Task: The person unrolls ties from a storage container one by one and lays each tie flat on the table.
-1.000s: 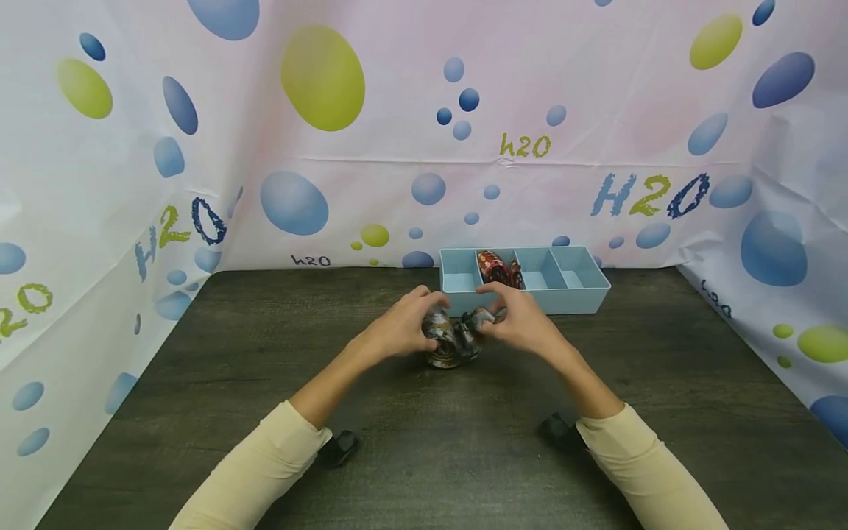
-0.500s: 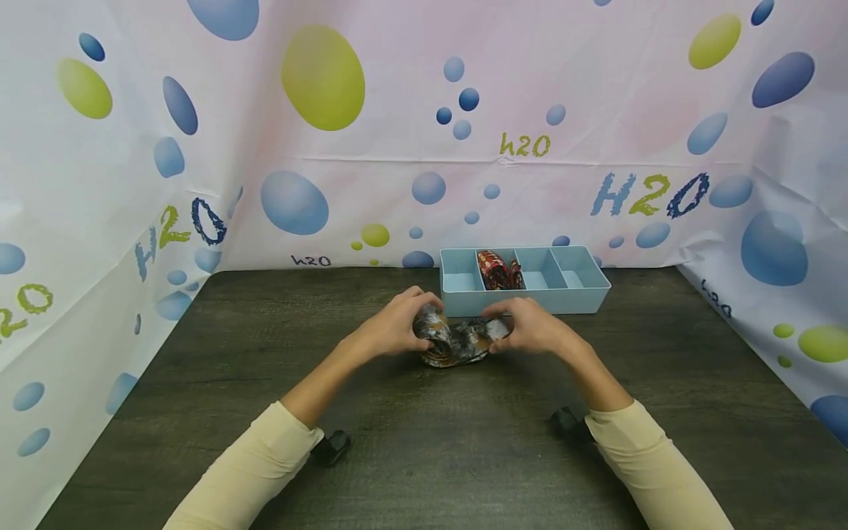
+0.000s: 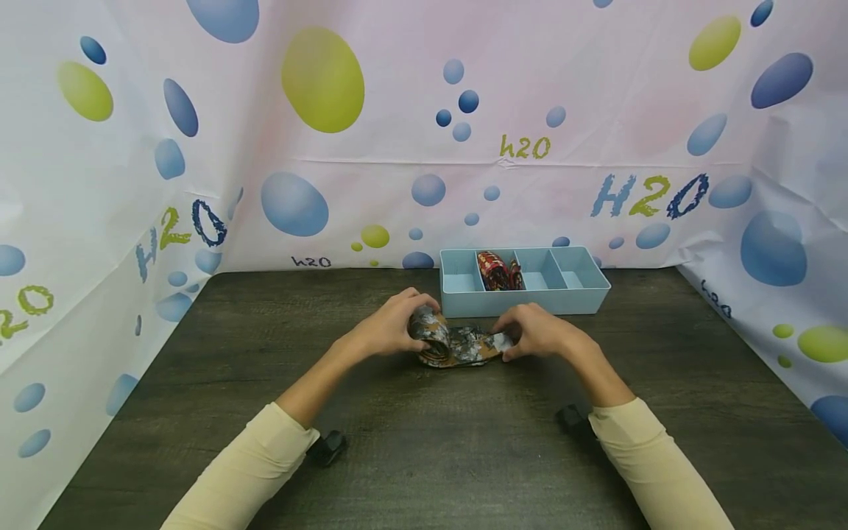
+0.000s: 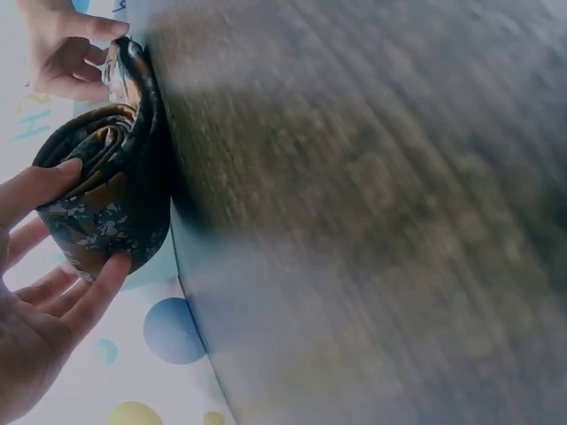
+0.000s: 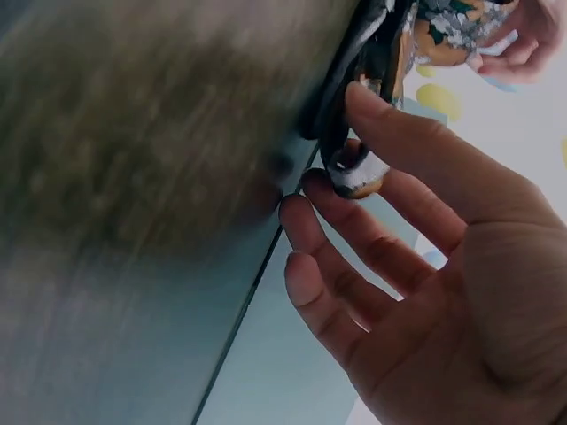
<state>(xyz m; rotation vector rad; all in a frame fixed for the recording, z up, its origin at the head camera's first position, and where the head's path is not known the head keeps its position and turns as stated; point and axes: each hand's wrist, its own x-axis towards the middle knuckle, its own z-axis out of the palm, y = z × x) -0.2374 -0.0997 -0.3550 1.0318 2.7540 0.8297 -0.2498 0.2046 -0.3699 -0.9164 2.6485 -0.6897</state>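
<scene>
A patterned necktie (image 3: pixel 464 347), dark with orange and white flowers, lies on the table in front of the blue box, partly rolled up. My left hand (image 3: pixel 391 325) grips the rolled part from the left, thumb on the near side of the coil. In the left wrist view the spiral of the necktie (image 4: pixel 106 212) shows between thumb and fingers. My right hand (image 3: pixel 539 333) pinches the loose end stretched out to the right. The right wrist view shows that folded end (image 5: pixel 361 173) between thumb and fingers of the right hand (image 5: pixel 443 248), the outer fingers hanging loosely.
Behind the hands stands a light-blue divided box (image 3: pixel 530 303). Its second compartment from the left holds a red patterned roll of cloth (image 3: pixel 493 271). Dark wooden table (image 3: pixel 424 456) spreads around. A printed curtain (image 3: pixel 397 147) hangs at the back and sides.
My right hand has drawn the loose end to the right and slightly nearer, so the necktie stretches out flatter from the roll. My left hand has shifted slightly left with the roll.
</scene>
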